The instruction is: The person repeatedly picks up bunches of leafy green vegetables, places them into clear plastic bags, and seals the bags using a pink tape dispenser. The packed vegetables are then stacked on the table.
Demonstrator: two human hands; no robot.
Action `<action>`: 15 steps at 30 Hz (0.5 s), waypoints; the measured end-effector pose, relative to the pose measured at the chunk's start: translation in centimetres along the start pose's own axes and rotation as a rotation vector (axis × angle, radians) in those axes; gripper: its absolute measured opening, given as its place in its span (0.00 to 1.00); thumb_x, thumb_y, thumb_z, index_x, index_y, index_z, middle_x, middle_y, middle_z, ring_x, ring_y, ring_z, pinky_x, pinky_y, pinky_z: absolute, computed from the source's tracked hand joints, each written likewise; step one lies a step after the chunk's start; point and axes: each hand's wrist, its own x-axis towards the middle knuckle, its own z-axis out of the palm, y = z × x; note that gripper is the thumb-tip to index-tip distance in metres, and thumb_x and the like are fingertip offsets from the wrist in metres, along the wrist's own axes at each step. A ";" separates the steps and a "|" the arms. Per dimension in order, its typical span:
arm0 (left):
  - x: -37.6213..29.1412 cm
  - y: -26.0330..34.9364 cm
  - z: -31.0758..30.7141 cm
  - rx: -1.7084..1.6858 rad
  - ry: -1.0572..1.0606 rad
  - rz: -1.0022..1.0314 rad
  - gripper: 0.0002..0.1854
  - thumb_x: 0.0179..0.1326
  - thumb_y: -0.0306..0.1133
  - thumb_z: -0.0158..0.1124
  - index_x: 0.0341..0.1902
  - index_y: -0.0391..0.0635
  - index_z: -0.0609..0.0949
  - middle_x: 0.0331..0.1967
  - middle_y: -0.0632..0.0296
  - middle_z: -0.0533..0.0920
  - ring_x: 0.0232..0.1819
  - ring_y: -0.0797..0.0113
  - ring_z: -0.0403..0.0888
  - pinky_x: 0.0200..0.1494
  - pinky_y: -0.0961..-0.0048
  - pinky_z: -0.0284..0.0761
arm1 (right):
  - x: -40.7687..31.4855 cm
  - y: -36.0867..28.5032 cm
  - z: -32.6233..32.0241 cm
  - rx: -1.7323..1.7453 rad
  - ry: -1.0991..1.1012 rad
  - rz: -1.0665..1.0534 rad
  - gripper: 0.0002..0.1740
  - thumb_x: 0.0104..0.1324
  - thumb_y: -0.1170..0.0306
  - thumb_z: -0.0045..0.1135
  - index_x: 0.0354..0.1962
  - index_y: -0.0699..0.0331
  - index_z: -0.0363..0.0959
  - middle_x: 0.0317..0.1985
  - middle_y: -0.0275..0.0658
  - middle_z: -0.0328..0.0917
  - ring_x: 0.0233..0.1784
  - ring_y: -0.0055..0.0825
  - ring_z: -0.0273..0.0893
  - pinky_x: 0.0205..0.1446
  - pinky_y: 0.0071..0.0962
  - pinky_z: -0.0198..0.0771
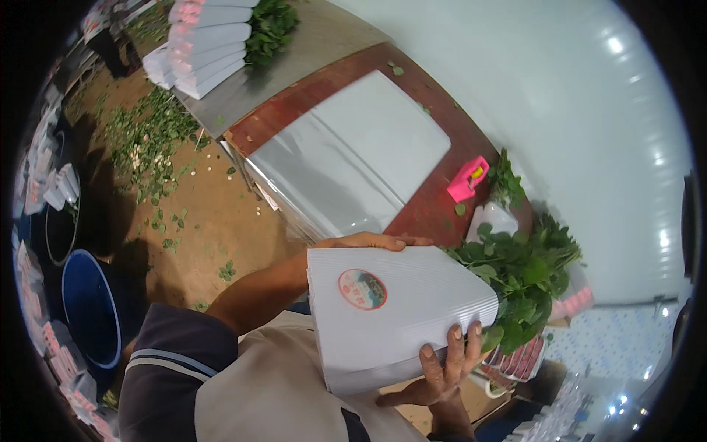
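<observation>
A white corrugated wrapper [397, 298] with a round sticker bearing writing is held in front of my body. Leafy green stems [525, 298] stick out of its right end; whatever lies inside is hidden. My left hand [370, 241] grips the wrapper's upper edge, thumb along the rim and the other fingers mostly out of sight. From below, my right hand [447, 367] presses its fingertips on the lower side near the leaves, with the thumb apart. Just beyond, a stack of white and clear sheets [353, 149] lies on the red-brown tabletop [425, 218].
A pink tape dispenser [468, 179] stands right of the sheets. Several wrapped bundles of pink flowers [212, 44] lie on the grey table [326, 27] at top left. Leaves [149, 143] litter the floor near a blue bucket [91, 309]. A person [107, 41] stands far off. The wall [552, 110] borders the table.
</observation>
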 end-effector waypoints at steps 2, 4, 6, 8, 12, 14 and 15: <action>-0.8 0.7 -2.1 -0.030 -0.001 -0.021 0.38 0.70 0.47 0.58 0.78 0.40 0.64 0.71 0.58 0.74 0.73 0.66 0.67 0.73 0.65 0.62 | 3.5 0.2 -0.3 -0.118 -0.109 -0.054 0.53 0.51 0.19 0.54 0.63 0.46 0.74 0.70 0.55 0.64 0.76 0.62 0.58 0.76 0.78 0.35; -1.7 1.4 -4.4 -0.064 0.039 -0.010 0.39 0.70 0.51 0.55 0.78 0.41 0.64 0.70 0.56 0.74 0.70 0.63 0.70 0.71 0.63 0.65 | 7.9 0.9 -0.5 -0.169 -0.219 -0.087 0.58 0.46 0.22 0.65 0.65 0.51 0.73 0.69 0.58 0.65 0.73 0.62 0.63 0.74 0.79 0.40; -2.5 1.9 -6.6 -0.106 0.130 0.003 0.40 0.70 0.55 0.52 0.78 0.42 0.64 0.70 0.54 0.74 0.67 0.59 0.73 0.70 0.62 0.68 | 12.7 1.9 0.9 -0.114 -0.236 -0.057 0.58 0.46 0.28 0.70 0.66 0.56 0.71 0.68 0.60 0.67 0.69 0.61 0.69 0.73 0.74 0.48; -2.8 2.5 -8.9 -0.143 0.232 0.007 0.41 0.70 0.59 0.49 0.78 0.43 0.64 0.69 0.52 0.75 0.63 0.56 0.76 0.68 0.60 0.70 | 17.9 4.0 3.4 -0.057 -0.264 0.024 0.56 0.48 0.35 0.73 0.67 0.61 0.71 0.66 0.59 0.70 0.65 0.59 0.73 0.72 0.66 0.57; -1.9 3.9 -14.7 -0.243 0.447 -0.024 0.44 0.70 0.67 0.44 0.77 0.44 0.65 0.68 0.48 0.76 0.57 0.50 0.81 0.65 0.56 0.76 | 28.3 10.4 13.4 0.259 -0.313 0.152 0.46 0.55 0.45 0.71 0.65 0.65 0.72 0.55 0.57 0.80 0.58 0.56 0.78 0.66 0.48 0.69; -0.8 4.6 -18.3 -0.288 0.553 -0.074 0.46 0.70 0.70 0.41 0.77 0.45 0.65 0.68 0.46 0.76 0.54 0.47 0.84 0.63 0.54 0.78 | 32.5 13.3 19.3 0.388 -0.443 0.321 0.41 0.63 0.44 0.64 0.64 0.66 0.73 0.46 0.57 0.84 0.53 0.57 0.81 0.61 0.46 0.73; -0.3 4.6 -20.0 -0.311 0.601 -0.093 0.47 0.70 0.72 0.40 0.77 0.46 0.65 0.67 0.45 0.76 0.52 0.45 0.86 0.63 0.54 0.80 | 34.1 14.4 22.2 0.402 -0.535 0.395 0.40 0.66 0.43 0.60 0.63 0.66 0.73 0.43 0.57 0.85 0.51 0.57 0.82 0.59 0.47 0.74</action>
